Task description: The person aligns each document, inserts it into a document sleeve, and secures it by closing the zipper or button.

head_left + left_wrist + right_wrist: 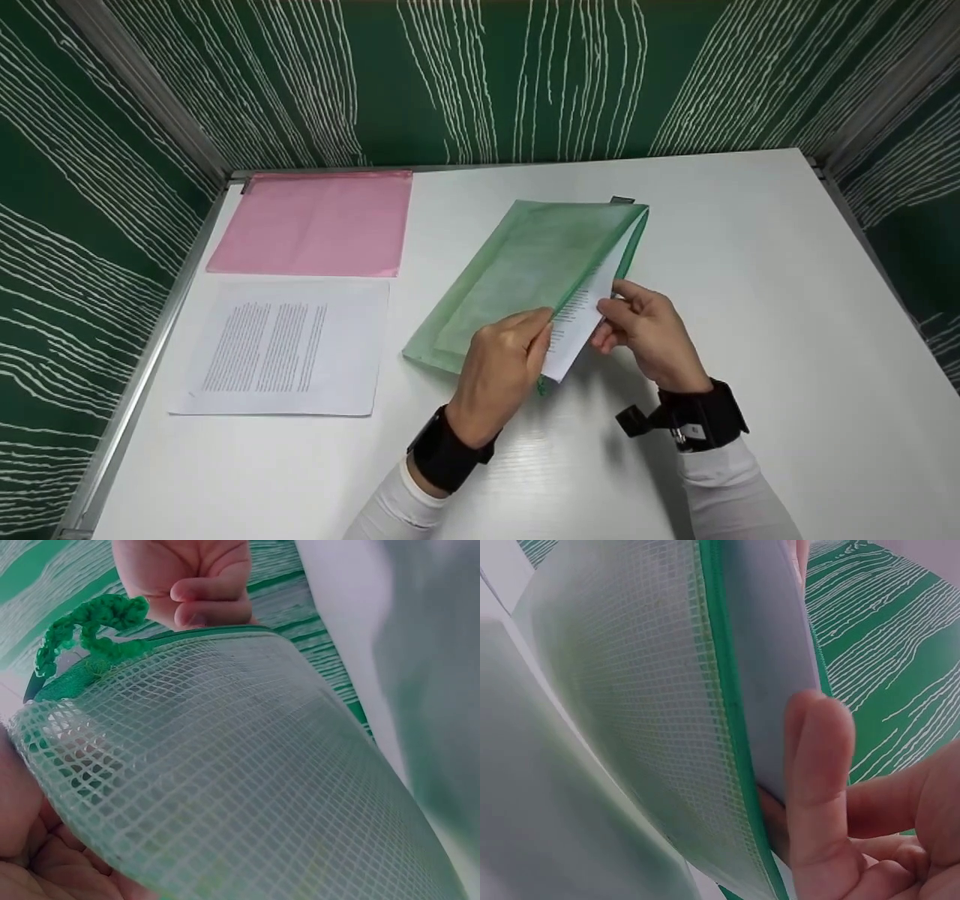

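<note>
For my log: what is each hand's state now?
Left hand: closed, holding the green pouch by its edge.
Right hand: closed on its other edge, perhaps paper too.

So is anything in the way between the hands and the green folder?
Nothing visible is. The left hand grips the green folder at its open edge, and the right hand touches the paper poking out there.

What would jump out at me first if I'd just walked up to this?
Probably the green mesh pouch near the table's middle, its edge held by the left hand while the right hand is at the white paper showing in its opening. Next, the pink pouch at the far left, with a printed sheet nearer the person.
</note>
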`<state>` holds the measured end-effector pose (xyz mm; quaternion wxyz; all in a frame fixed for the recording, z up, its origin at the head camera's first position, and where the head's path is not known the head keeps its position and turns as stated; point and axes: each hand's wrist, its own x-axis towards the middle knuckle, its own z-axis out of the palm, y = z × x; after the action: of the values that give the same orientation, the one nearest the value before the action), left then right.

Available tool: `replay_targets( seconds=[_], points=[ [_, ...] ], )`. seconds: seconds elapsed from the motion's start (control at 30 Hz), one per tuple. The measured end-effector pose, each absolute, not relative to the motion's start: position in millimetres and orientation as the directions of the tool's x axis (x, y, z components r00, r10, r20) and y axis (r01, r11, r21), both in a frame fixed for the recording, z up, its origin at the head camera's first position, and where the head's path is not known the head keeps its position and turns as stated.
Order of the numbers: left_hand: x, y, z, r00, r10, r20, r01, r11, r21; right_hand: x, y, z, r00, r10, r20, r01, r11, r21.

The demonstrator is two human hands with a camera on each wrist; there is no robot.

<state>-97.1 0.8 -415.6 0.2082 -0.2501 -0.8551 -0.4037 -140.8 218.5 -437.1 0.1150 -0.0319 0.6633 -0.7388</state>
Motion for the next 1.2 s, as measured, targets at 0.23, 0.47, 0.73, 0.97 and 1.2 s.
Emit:
replay_targets(
  seconds=[0.23, 0.47, 0.73, 0.97, 1.2],
  points=[
    [-96.1, 2.3, -414.4, -0.772, 0.26, 0.58, 0.614, 0.538, 0.577, -139.6, 217.0, -439.6, -0.973, -0.204, -0.105, 0.126, -0.094, -0.988],
    [-96.3, 3.7, -415.5, -0.772, 0.246, 0.586, 0.612, 0.533, 0.584, -139.5, 214.2, -442.1, -0.972, -0.21, -0.108, 0.127, -0.078, -0.989],
    [-92.6, 5.2, -414.2, -0.774, 0.254, 0.58, 0.61, 0.546, 0.575, -140.8, 210.9, -445.6, -0.968, -0.222, -0.116, 0.134, -0.067, -0.989],
    [-90.7, 6.7, -414.4, -0.757, 0.286, 0.587, 0.634, 0.539, 0.554, -141.0, 209.0, -447.4, -0.959, -0.24, -0.149, 0.163, -0.042, -0.986],
    [-90.2, 7.6, -414.5, -0.745, 0.306, 0.592, 0.649, 0.536, 0.54, -141.0, 209.9, -446.4, -0.953, -0.248, -0.176, 0.17, 0.045, -0.984]
  ],
)
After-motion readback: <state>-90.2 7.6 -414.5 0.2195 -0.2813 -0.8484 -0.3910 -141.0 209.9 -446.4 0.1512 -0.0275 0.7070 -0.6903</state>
